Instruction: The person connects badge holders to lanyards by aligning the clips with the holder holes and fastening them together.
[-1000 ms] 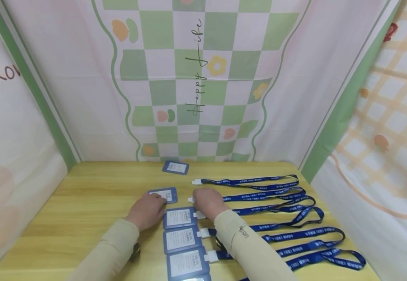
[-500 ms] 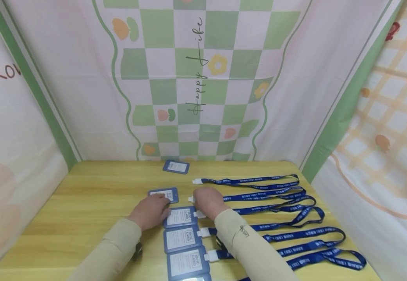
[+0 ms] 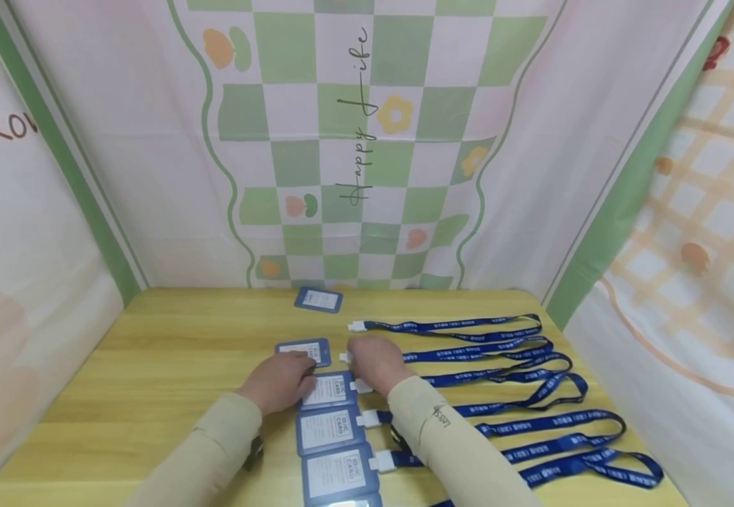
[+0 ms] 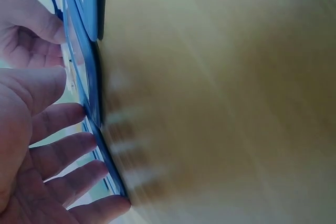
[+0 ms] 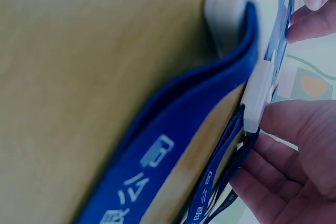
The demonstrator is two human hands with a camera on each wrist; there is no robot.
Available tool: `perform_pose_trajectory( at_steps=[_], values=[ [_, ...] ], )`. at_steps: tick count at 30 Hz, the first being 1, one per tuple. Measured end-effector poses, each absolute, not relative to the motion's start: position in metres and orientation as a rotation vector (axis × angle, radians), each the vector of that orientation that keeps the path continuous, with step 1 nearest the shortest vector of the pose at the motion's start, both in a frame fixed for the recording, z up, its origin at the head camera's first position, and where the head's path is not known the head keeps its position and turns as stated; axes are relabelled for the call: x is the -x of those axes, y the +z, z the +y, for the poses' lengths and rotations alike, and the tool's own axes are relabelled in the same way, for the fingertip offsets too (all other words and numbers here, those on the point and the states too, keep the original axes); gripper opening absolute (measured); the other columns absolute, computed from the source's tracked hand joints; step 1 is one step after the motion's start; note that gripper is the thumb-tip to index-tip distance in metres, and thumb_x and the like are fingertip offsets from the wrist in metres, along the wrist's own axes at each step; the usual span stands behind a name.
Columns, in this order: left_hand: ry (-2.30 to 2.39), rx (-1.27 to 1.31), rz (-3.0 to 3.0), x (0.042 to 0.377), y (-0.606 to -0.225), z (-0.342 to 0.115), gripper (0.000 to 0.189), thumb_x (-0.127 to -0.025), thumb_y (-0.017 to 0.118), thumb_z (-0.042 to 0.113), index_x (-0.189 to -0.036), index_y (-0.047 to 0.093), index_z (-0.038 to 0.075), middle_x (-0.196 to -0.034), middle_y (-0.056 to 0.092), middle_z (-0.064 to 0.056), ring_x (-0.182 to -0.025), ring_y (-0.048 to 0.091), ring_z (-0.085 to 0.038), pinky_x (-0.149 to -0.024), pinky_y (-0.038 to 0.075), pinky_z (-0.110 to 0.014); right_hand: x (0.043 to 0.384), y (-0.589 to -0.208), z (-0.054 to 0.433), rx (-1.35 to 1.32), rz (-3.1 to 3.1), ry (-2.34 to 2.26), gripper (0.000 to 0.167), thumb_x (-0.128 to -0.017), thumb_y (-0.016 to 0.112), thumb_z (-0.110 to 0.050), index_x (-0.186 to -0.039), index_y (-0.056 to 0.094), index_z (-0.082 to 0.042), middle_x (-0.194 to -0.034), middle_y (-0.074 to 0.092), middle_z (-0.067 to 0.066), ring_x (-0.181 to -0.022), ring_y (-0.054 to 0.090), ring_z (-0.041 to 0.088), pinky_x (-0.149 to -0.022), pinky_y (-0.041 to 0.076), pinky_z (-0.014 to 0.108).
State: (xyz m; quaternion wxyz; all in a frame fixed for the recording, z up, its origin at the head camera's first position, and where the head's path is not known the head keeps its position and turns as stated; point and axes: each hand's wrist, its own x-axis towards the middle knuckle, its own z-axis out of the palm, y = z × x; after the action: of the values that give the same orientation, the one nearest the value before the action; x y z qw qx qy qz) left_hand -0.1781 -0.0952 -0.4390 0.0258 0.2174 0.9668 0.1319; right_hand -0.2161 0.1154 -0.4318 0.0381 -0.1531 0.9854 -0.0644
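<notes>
My left hand (image 3: 280, 382) lies over a blue ID badge holder (image 3: 320, 349), its fingertips touching it. In the left wrist view the fingers (image 4: 79, 148) are spread and fairly straight along the holder's edge. My right hand (image 3: 377, 362) pinches a blue lanyard (image 3: 443, 352) near its white clip (image 3: 344, 357), which points at the badge holder with a small gap between them. Part of that clip is hidden by the hand. Just nearer, another badge holder (image 3: 328, 391) is joined to a white clip (image 3: 362, 386), partly covered by my right hand.
A loose badge holder (image 3: 319, 300) lies at the table's back, with a lanyard (image 3: 449, 326) to its right. Toward the front, several holders (image 3: 328, 429) with lanyards (image 3: 550, 422) form a column. Printed cloth (image 3: 367, 162) hangs behind the wooden table (image 3: 170, 366).
My left hand has slid the badge holder slightly to the right, toward the clip. My right hand has stayed nearly in place with the lanyard.
</notes>
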Motion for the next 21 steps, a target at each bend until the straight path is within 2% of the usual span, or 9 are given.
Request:
perform_pose_trajectory(
  at_steps=[21],
  values=[
    [0.402, -0.725, 2.978, 0.1791, -0.4394, -0.0850, 0.042, -0.102, 0.063, 0.034, -0.135, 0.068, 0.007, -0.139, 0.067, -0.016, -0.132, 0.062, -0.035, -0.115, 0.048, -0.052, 0.2191, -0.4306, 0.1133, 0.483, 3.020, -0.140, 0.009, -0.096, 0.073, -0.023, -0.105, 0.074, -0.020, -0.091, 0.069, -0.002, -0.082, 0.065, 0.015, -0.076, 0.060, 0.033]
  ],
)
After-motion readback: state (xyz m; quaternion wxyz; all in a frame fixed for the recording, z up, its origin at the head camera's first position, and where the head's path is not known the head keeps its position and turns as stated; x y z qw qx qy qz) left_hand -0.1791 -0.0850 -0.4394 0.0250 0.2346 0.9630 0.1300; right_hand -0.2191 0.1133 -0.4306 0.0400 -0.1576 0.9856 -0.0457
